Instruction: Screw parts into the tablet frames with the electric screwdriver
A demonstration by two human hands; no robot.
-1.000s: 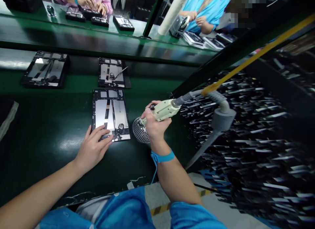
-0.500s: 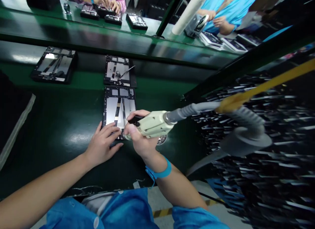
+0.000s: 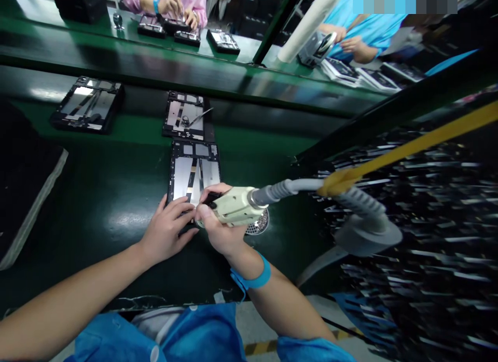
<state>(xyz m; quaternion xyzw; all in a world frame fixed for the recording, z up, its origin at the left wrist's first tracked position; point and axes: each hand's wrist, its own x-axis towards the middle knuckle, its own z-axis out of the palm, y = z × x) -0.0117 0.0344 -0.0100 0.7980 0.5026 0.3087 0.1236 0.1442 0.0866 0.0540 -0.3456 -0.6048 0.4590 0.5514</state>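
Note:
An opened tablet housing with a silvery inside and dark ribbon cables lies on the green bench. My left hand rests at its lower left edge, fingers stretched over the edge and thumb apart. In my right hand is a pale electric screwdriver, gripped near its front end and tilted over the tablet's lower edge. The tip and the spot beneath it are hidden by my fingers. Partly behind the screwdriver sits a round dish of small screws.
A second tablet housing with tweezers on it lies just beyond. Stacked housings stand far left, a black cloth-like mass nearer. The screwdriver's grey cable hangs from a yellow strap. Two co-workers' hands work across the bench.
The screwdriver tip sits slightly further left relative to the tablet, closer to my left fingers. The front tablet has shifted a little right of the one behind. More of the screw dish shows.

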